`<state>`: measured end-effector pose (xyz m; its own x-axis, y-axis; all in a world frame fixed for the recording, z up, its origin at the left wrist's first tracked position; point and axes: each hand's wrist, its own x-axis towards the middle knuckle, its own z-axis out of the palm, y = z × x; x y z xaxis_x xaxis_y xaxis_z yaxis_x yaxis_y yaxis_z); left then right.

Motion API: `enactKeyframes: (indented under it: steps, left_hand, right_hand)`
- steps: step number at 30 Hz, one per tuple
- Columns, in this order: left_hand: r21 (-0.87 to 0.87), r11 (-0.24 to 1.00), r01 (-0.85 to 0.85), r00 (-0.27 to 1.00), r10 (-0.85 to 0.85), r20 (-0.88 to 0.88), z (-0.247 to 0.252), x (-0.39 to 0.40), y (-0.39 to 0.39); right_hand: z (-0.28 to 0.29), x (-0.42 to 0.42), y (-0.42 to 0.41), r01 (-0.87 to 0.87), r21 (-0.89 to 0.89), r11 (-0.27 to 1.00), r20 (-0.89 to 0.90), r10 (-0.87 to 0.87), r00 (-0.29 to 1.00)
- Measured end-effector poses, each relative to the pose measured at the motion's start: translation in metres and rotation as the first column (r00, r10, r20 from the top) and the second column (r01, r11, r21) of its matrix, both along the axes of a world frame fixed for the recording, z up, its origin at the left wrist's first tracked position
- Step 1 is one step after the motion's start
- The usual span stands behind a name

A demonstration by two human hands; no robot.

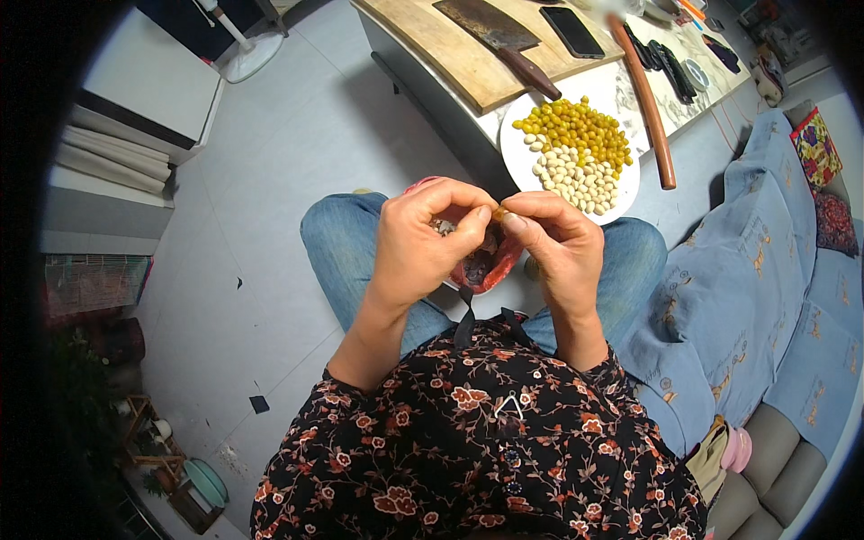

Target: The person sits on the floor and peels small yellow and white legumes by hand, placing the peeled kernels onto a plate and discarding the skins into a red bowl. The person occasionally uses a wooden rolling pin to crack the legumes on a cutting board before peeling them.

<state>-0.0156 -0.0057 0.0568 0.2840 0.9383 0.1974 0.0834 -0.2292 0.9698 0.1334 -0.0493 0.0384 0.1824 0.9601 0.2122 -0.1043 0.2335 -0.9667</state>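
Observation:
Between the fingertips of my left hand (432,236) and my right hand (560,246) is a small yellow-brown fruit (499,214), pinched from both sides. Below them, between my knees, a bin with a red plastic bag liner (503,264) holds dark scraps, partly hidden by my hands. Just beyond my right hand, a white plate (514,158) juts over the table's corner. It carries yellow-green berry-like fruits (586,127) at the far side and pale, whitish nuts or seeds (580,179) at the near side.
A wooden cutting board (439,47) on the marble-patterned table bears a rusty cleaver (489,27) and a black phone (572,32). A long wooden rod (644,101) sticks out past the table edge. A sofa with a blue cover (729,270) stands at the right, a white cabinet (152,74) at the left.

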Motion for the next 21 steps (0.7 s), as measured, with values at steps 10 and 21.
enactKeyframes:
  steps: [10,21]
  left_hand:
    - [0.359,0.92,0.156,0.988,-0.147,-0.051,-0.006,-0.008,0.005]
    - [0.483,0.851,0.206,0.979,-0.179,-0.1,-0.008,-0.01,0.01]
  right_hand:
    - [-0.004,0.007,0.001,-0.224,-0.15,0.963,-0.35,0.16,0.923]
    - [-0.001,0.008,0.0,-0.298,-0.144,0.944,-0.415,0.216,0.884]
